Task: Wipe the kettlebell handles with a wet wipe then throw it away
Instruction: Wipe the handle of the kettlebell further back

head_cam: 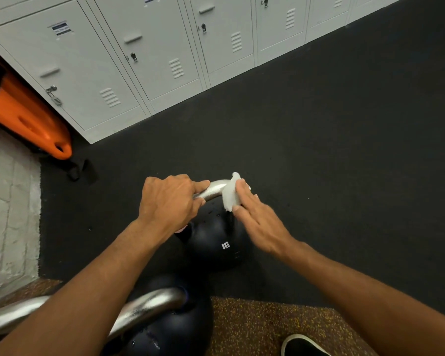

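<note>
A black kettlebell [216, 245] marked 8KG stands on the dark floor, its steel handle [213, 190] on top. My left hand [168, 201] grips the left part of that handle. My right hand [257, 219] presses a white wet wipe [231, 195] against the handle's right bend with straight fingers. A second, larger black kettlebell [175, 330] sits nearer to me, and its shiny handle [149, 304] runs under my left forearm.
Grey lockers [144, 52] line the wall at the back. An orange plastic board [23, 116] leans at the left by a stone wall [8, 214]. Speckled brown flooring [257, 325] lies near my black shoe [301, 346]. Dark rubber floor [344, 150] spreads to the right.
</note>
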A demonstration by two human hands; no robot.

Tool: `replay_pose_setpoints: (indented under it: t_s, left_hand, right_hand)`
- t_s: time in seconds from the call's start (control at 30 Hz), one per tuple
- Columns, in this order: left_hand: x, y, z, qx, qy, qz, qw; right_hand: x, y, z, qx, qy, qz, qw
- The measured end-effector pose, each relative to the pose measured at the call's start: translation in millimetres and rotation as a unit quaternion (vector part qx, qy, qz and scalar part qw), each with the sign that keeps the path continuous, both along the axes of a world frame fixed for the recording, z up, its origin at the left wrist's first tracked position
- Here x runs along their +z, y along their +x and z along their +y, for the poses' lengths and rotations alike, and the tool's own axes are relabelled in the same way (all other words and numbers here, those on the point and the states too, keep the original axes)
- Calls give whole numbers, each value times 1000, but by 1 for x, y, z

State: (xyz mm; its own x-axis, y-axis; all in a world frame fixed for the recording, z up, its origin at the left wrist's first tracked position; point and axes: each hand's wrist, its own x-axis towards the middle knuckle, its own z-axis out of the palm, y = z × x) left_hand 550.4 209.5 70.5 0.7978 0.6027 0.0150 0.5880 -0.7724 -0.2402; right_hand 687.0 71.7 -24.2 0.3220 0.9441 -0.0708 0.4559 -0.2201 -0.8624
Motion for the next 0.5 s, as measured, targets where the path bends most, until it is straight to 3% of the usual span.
replay_pose_setpoints:
  t_s: [0.23,0.5]
  left_hand:
    - [-4,-1,3,-11,-5,-5,1000]
    - [-3,-2,3,-17,-6,0,1000]
  right_hand:
    - [-18,-36,5,-38,33,50,997]
    - [-13,-26,19,-47,52,18,997]
